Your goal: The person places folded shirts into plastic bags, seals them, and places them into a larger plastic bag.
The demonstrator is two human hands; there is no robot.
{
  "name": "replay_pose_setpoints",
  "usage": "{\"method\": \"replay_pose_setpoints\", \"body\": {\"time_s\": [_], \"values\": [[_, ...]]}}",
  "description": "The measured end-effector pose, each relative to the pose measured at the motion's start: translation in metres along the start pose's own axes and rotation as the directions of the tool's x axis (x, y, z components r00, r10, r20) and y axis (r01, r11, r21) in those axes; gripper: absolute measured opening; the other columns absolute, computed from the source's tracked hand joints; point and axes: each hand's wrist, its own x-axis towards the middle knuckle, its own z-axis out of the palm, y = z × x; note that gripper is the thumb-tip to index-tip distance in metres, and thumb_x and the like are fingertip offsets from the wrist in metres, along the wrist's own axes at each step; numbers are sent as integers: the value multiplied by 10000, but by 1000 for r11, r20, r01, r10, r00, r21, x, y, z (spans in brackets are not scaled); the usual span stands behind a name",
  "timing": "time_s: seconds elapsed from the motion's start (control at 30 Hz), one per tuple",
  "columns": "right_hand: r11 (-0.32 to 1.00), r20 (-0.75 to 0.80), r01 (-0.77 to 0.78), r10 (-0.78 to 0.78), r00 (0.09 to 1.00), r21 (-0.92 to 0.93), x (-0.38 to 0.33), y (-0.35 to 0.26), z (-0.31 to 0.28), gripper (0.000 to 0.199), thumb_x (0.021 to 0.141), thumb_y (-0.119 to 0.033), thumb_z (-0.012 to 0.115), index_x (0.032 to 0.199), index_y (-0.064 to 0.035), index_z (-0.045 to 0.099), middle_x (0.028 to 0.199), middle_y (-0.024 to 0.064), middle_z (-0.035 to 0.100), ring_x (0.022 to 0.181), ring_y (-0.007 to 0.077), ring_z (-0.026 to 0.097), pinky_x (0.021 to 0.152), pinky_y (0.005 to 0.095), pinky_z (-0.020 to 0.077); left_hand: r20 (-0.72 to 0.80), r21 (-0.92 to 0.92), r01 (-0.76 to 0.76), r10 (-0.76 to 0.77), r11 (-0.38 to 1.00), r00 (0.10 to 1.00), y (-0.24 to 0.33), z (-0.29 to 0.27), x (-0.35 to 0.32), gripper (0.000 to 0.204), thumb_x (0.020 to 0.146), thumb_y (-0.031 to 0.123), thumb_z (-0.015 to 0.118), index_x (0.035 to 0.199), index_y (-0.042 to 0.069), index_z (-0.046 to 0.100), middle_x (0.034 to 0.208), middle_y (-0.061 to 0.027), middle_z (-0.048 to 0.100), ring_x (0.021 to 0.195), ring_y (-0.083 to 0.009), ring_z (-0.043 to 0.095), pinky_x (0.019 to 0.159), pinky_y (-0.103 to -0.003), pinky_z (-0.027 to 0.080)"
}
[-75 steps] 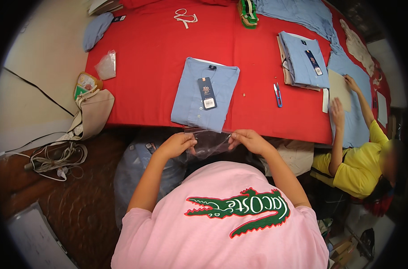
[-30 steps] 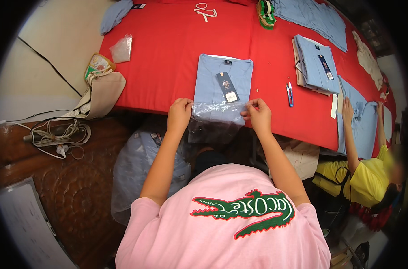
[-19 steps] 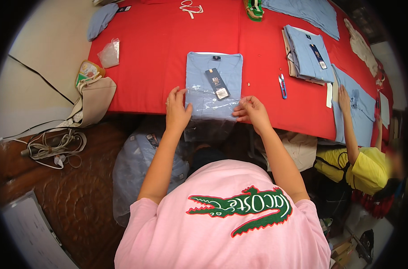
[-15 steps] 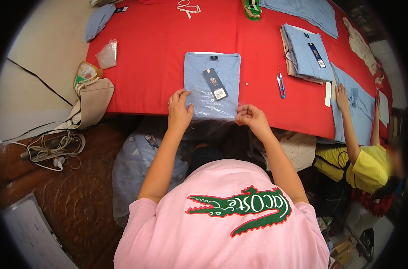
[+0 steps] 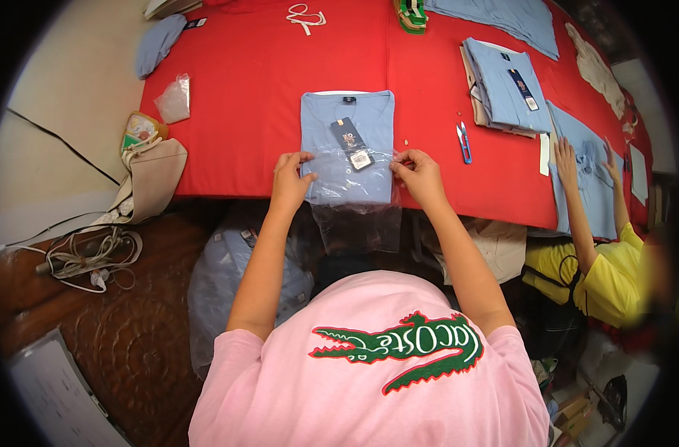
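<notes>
The left hand (image 5: 289,175) and the right hand (image 5: 418,173) each pinch an upper corner of a clear plastic bag (image 5: 354,201), fingers clenched on the thin film. Between the two grips lies a folded light-blue shirt (image 5: 347,134) on the red worktop (image 5: 242,97); its lower part is already inside the bag's mouth, while its collar end lies beyond the grips, away from the person. A dark hang tag (image 5: 352,141) with a white label sits on the shirt just beyond the line between the two grips. The closed end of the bag hangs off the worktop's near edge, below the grips, toward the person's pink T-shirt (image 5: 369,380).

To the right of the right grip, near but apart, lie small blue snips (image 5: 464,141). Further right and beyond sits a stack of folded blue shirts (image 5: 503,93). Well to the right, another person in a yellow top (image 5: 593,276) presses both hands on a flat blue garment (image 5: 589,179).

Left of the left grip, well apart, a small crumpled clear bag (image 5: 175,99) lies on the worktop, and a beige bag (image 5: 152,175) hangs at the worktop's left edge. Below that, a tangle of cables (image 5: 86,253) rests on the floor. A large plastic sack of blue cloth (image 5: 228,276) stands under the worktop, below the left forearm.
</notes>
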Motion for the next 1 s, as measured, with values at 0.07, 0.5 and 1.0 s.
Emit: {"method": "replay_pose_setpoints", "body": {"time_s": [0.07, 0.5, 1.0], "values": [[996, 18, 75, -75, 997, -56, 4, -3, -3, 122, 877, -58, 776, 935, 29, 714, 887, 89, 693, 687, 136, 681, 660, 284, 555, 59, -26, -7, 8, 1000, 998, -7, -5, 6, 355, 789, 41, 834, 1117, 36, 696, 1096, -83, 625, 970, -215, 624, 850, -346, 531], [870, 212, 236, -157, 965, -432, 6, -29, 7, 139, 795, -87, 795, 878, -18, 708, 890, 112, 673, 782, 259, 658, 733, 385, 527, 381, -439, 327, -156, 837, 911, -31, -40, 6, 115, 928, -12, 723, 1014, -5, 648, 908, -51, 702, 838, -116, 662, 771, -255, 533], [971, 147, 20, 16, 989, -240, -25, 15, 2, 136, 810, -31, 814, 835, 35, 698, 813, 105, 674, 698, 166, 650, 641, 317, 525, 536, -508, 429, -115, 747, 836, -38, -15, -59, 65, 947, -23, 650, 924, 9, 599, 810, -32, 652, 752, -114, 634, 706, -269, 513]]}}
